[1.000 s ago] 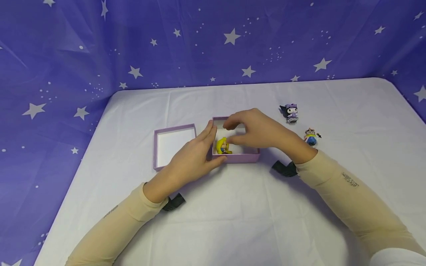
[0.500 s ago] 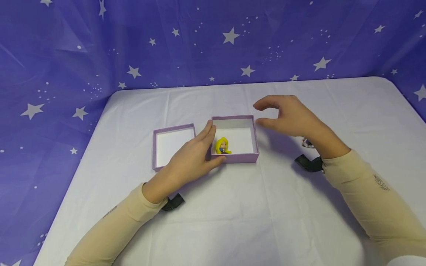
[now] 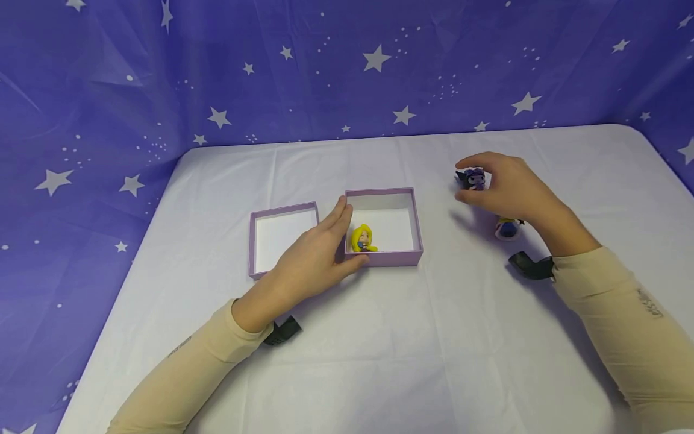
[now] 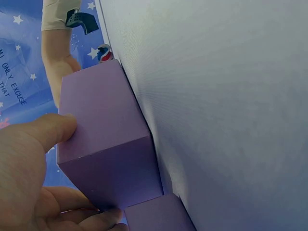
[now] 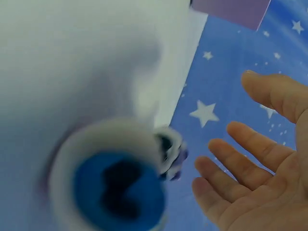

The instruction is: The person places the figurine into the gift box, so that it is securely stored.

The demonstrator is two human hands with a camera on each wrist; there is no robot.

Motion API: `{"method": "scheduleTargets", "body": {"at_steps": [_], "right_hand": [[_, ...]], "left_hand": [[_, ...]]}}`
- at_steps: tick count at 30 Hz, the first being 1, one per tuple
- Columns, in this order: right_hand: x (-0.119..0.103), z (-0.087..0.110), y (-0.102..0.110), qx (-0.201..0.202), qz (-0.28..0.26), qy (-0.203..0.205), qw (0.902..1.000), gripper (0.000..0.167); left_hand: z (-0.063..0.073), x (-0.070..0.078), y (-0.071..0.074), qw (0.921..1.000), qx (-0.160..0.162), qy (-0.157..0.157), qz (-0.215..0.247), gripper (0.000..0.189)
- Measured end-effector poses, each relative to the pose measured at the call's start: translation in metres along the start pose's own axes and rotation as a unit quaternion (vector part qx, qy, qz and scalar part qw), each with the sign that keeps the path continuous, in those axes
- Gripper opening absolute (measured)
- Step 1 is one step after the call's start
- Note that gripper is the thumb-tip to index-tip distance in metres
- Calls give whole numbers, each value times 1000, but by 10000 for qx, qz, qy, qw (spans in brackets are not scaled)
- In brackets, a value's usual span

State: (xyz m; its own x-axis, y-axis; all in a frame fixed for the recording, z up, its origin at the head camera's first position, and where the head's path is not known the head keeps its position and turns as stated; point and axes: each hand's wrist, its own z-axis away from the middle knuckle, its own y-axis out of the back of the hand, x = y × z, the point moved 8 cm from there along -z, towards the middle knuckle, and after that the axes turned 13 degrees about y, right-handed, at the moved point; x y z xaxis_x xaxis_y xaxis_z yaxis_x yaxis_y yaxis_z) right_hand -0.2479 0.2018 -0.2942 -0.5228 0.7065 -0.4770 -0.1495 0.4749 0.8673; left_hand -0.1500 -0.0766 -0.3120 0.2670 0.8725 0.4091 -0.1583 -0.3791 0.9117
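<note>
My left hand point(image 3: 306, 259) rests on the left side of an open purple box point(image 3: 384, 258). Its fingers lie fairly straight along the left wall, and the thumb touches the front wall. A yellow-haired toy figure point(image 3: 362, 239) sits inside the box's front left corner. Over on the right, my right hand point(image 3: 515, 187) has thumb and fingers spread on either side of a black-and-purple toy figure point(image 3: 474, 178), with gaps visible. In the right wrist view that figure point(image 5: 171, 154) stands beyond the fingers. Below the right hand is a blue-and-yellow toy figure point(image 3: 508, 228), partly covered.
Left of the box lies its shallow purple lid point(image 3: 252, 244), white inside, partly behind my left hand. A white cloth covers the table point(image 3: 379, 355). Behind it hangs a purple star-patterned curtain point(image 3: 303, 90). Dark wrist-worn pieces point(image 3: 531, 266) stick out under both wrists.
My right hand has left the box, where the yellow-haired figure stays, and moved right to the black-and-purple figure. My left hand has kept its place.
</note>
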Motion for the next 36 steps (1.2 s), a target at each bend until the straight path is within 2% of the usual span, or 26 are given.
{"method": "scheduleTargets", "body": {"at_steps": [9,19,36], "right_hand": [[27,9,1,-123,-65,-379,9992,64],[40,13,-5,-474,-63,-429,9979,74],[38,8,-7,-494,108,-178,9986,60]], "left_hand": [[0,1,0,10000,-7,-17,28,92],[1,1,0,10000,-5,0,43,93],[1,0,0,10000,13,-13,37,92]]}}
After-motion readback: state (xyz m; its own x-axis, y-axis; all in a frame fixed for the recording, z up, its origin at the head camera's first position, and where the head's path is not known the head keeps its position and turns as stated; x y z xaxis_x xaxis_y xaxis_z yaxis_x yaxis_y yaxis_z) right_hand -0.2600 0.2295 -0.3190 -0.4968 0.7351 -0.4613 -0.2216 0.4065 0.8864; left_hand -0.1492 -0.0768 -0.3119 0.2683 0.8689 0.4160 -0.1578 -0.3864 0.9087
